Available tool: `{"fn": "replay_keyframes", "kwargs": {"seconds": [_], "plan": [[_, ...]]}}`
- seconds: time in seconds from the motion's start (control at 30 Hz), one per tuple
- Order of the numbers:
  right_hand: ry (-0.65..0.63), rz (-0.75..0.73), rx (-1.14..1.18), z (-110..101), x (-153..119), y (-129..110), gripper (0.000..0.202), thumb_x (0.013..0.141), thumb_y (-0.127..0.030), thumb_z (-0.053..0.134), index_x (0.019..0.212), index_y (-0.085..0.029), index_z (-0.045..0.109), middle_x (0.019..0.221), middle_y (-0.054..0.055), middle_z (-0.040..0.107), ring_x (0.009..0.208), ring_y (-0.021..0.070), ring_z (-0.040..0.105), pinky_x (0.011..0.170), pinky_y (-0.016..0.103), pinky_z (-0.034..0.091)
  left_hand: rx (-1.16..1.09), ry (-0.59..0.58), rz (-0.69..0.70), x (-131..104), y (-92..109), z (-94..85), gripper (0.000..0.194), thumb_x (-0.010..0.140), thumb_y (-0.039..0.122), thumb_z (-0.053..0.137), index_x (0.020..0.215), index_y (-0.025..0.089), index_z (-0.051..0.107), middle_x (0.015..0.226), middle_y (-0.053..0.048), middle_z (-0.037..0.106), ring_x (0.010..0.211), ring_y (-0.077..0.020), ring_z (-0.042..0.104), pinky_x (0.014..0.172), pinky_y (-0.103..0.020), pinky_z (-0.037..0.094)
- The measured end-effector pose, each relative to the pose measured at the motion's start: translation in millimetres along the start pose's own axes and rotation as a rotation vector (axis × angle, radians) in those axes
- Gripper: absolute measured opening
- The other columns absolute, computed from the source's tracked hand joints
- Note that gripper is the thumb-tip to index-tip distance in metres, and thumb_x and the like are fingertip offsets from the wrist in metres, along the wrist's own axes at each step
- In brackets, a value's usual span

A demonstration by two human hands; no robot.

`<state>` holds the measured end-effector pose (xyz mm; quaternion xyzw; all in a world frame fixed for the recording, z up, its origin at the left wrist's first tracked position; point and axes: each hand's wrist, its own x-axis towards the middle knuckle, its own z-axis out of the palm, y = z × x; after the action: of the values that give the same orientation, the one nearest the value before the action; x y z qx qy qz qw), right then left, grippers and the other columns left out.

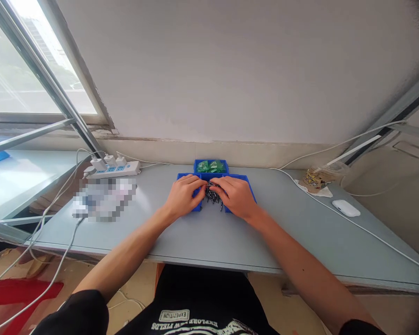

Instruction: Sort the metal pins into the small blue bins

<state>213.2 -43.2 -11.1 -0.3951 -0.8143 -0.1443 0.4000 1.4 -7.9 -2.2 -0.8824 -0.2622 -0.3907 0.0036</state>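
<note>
Above glossy dark metal pieces (slender, heaped), both hands meet.

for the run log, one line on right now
left hand, right hand: fingers on small metal part | loose metal pieces: between front blue bins | green packets: rear blue bin
</note>
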Motion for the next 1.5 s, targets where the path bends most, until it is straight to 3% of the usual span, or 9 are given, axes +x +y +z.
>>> {"fn": "replay_keyframes", "kwargs": {"seconds": [0.07,0.23,0.4,0.6,0.8,1.03,1.23,1.37,1.5], "plan": [[-0.007,0.005,-0.004,0.0,-0.3,-0.1,0.023,0.107,-0.037,0.053,0.115,-0.020,0.067,0.098,0.005,0.078,0.085,0.0196,0.072,0.076,0.033,0.051,0.003,0.000,-0.003,0.1,-0.3,0.2,0.021,0.102,0.024,0.052,0.101,0.021,0.073,0.091,-0.004,0.074,0.086,-0.0185,0.066,0.079,-0.033,0.051],[-0.015,0.014,-0.006,-0.1,0.3,-0.4,0.023,0.109,-0.030,0.047,0.098,-0.021,0.066,0.090,0.003,0.077,0.080,0.0177,0.071,0.074,0.031,0.050,0.005,-0.004,-0.004,0.0,-0.4,0.3,0.023,0.103,0.024,0.051,0.100,0.021,0.073,0.090,-0.004,0.074,0.086,-0.0184,0.067,0.079,-0.032,0.051],[-0.010,0.013,0.009,0.4,-0.9,-0.2,0.019,0.108,-0.034,0.052,0.115,-0.020,0.063,0.098,0.005,0.077,0.085,0.0192,0.072,0.076,0.031,0.051,0.002,-0.007,-0.011,0.0,-0.2,-0.5,0.023,0.103,0.025,0.051,0.101,0.021,0.073,0.090,-0.004,0.074,0.086,-0.0184,0.066,0.079,-0.033,0.051],[-0.054,0.038,-0.013,0.2,-0.6,1.4,0.024,0.110,-0.029,0.045,0.097,-0.022,0.064,0.088,0.004,0.075,0.076,0.0179,0.069,0.070,0.031,0.048,-0.007,-0.032,0.000,-0.5,-0.4,-0.6,0.025,0.104,0.026,0.049,0.101,0.021,0.073,0.090,-0.005,0.073,0.087,-0.0187,0.066,0.079,-0.033,0.051],[-0.014,0.025,0.018,1.2,-1.0,1.9,0.020,0.108,-0.034,0.050,0.116,-0.021,0.064,0.096,0.005,0.077,0.084,0.0192,0.072,0.075,0.031,0.050,0.007,-0.031,-0.006,-0.1,0.1,-1.0,0.022,0.103,0.025,0.052,0.101,0.021,0.073,0.089,-0.004,0.073,0.086,-0.0186,0.066,0.079,-0.032,0.051],[-0.017,0.039,-0.018,3.0,-1.5,2.9,0.029,0.110,-0.037,0.046,0.093,-0.021,0.063,0.080,0.003,0.074,0.071,0.0173,0.068,0.068,0.029,0.044,-0.008,-0.055,0.010,0.5,1.2,-2.2,0.022,0.103,0.025,0.051,0.100,0.020,0.073,0.090,-0.004,0.073,0.086,-0.0184,0.066,0.079,-0.032,0.050],[-0.055,0.078,0.053,1.7,-3.0,2.7,0.028,0.107,-0.046,0.051,0.115,-0.021,0.060,0.090,0.003,0.076,0.073,0.0181,0.070,0.067,0.029,0.046,0.002,-0.056,0.003,-0.2,1.8,-1.5,0.022,0.102,0.024,0.052,0.099,0.021,0.073,0.090,-0.004,0.073,0.086,-0.0185,0.066,0.078,-0.032,0.050],[-0.053,0.058,0.011,2.6,-2.9,2.8,0.023,0.110,-0.035,0.044,0.101,-0.022,0.061,0.083,0.003,0.074,0.070,0.0175,0.067,0.064,0.029,0.044,0.006,-0.052,-0.011,0.0,1.2,-0.6,0.023,0.103,0.025,0.051,0.100,0.021,0.073,0.090,-0.004,0.074,0.087,-0.0189,0.066,0.079,-0.033,0.051],[-0.072,0.032,0.002,2.3,-1.4,3.5,0.031,0.111,-0.036,0.043,0.095,-0.022,0.065,0.085,0.004,0.074,0.075,0.0172,0.068,0.068,0.030,0.046,-0.013,-0.076,0.008,0.7,1.2,-0.7,0.024,0.103,0.025,0.050,0.100,0.021,0.073,0.091,-0.005,0.073,0.086,-0.0189,0.066,0.080,-0.033,0.052]]}}
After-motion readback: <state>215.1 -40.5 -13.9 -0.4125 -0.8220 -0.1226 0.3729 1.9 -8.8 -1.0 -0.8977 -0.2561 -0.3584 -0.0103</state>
